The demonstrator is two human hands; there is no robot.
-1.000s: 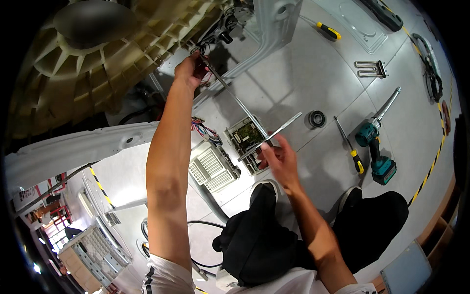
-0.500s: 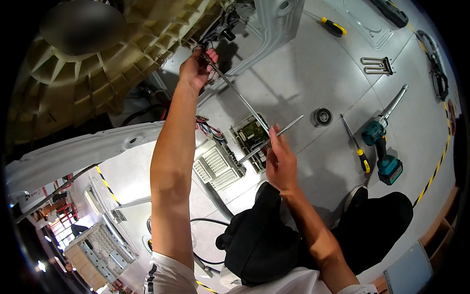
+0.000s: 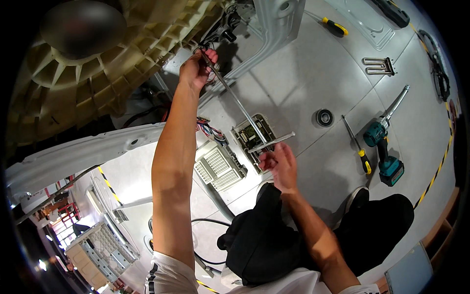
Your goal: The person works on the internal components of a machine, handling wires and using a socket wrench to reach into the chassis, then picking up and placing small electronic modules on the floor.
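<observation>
My left hand point(image 3: 198, 71) is closed round the upper shaft of a long steel T-handle tool point(image 3: 235, 98), whose top end reaches the underside of a large ribbed cream plastic tub point(image 3: 98, 78) beside dark fittings. My right hand point(image 3: 280, 164) is just below the tool's crossbar point(image 3: 284, 137), fingers loosely bent and apart; whether its fingertips touch the bar I cannot tell. Beneath the crossbar lies an open housing with a green circuit board point(image 3: 253, 137). Next to it are a pale vented plastic case point(image 3: 215, 166) and coloured wires point(image 3: 210, 130).
Rightward on the floor lie a bearing point(image 3: 324, 117), two yellow-black screwdrivers point(image 3: 364, 160), a teal power drill point(image 3: 375, 134), a heating element point(image 3: 377, 66) and a black cable bundle point(image 3: 438, 73). A white metal frame point(image 3: 279, 22) borders the tub. My black-clad legs point(image 3: 372, 230) are below.
The crossbar has turned, its right end coming lower. My right hand has drawn back below it, fingers loosened. My left hand stays at the upper shaft, slightly shifted in view.
</observation>
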